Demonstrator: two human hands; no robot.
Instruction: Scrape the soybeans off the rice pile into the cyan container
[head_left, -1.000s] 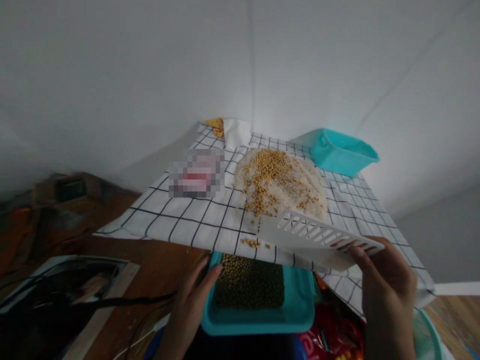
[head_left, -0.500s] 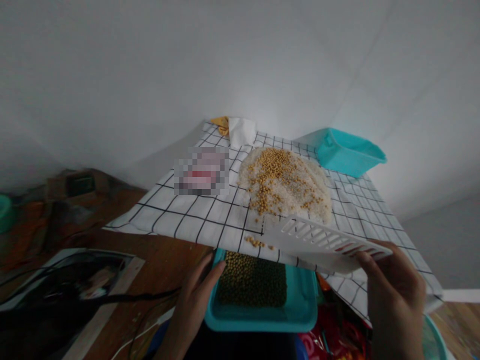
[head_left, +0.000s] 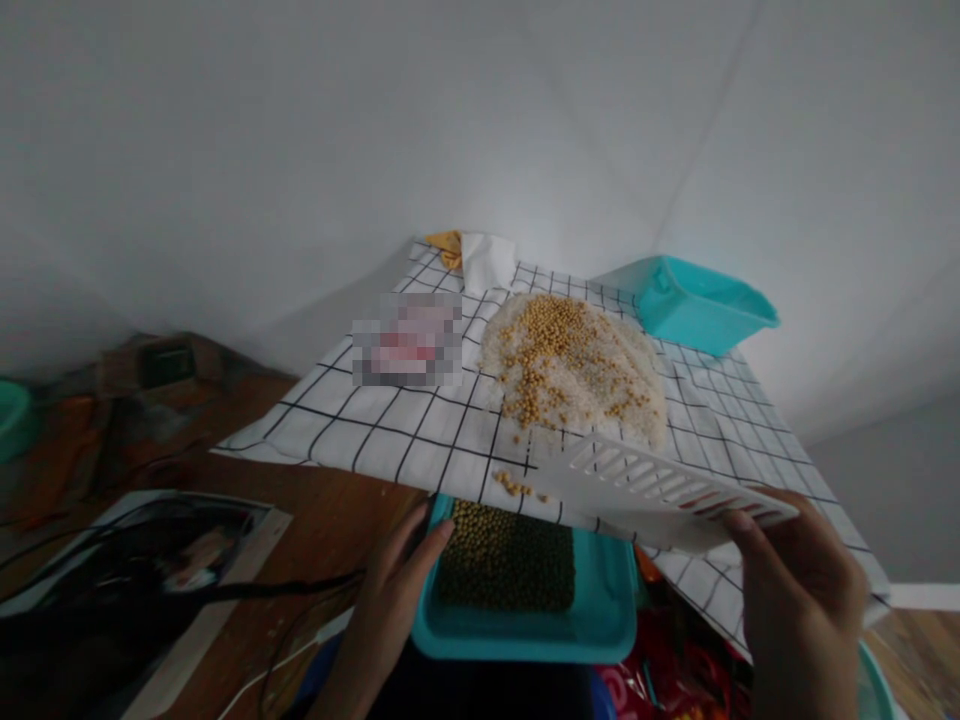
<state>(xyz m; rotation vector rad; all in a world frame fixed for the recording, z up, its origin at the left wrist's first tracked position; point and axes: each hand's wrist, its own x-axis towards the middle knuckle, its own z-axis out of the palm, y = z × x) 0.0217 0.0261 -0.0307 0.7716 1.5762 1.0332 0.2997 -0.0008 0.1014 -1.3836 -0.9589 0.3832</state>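
My left hand is closed on the left rim of a teal plastic tub, thumb on the rim and fingers outside. Yellow soybeans and small dark green beans lie inside that tub, below the table's front edge. In my right hand is a white slotted plastic piece, pinched at its right end and tilted low over the table edge. A few soybeans lie by its left end. Behind it spreads a heap of rice with soybeans scattered on top.
A black-and-white checked cloth covers the table. A second teal tub stands at the back right. At the back left are a white cloth and a blurred-out pinkish item. Cables run at the lower left.
The view has shifted slightly. My right hand and the slotted piece have moved a little to the right. My left hand keeps its hold on the tub, and the heap looks the same.
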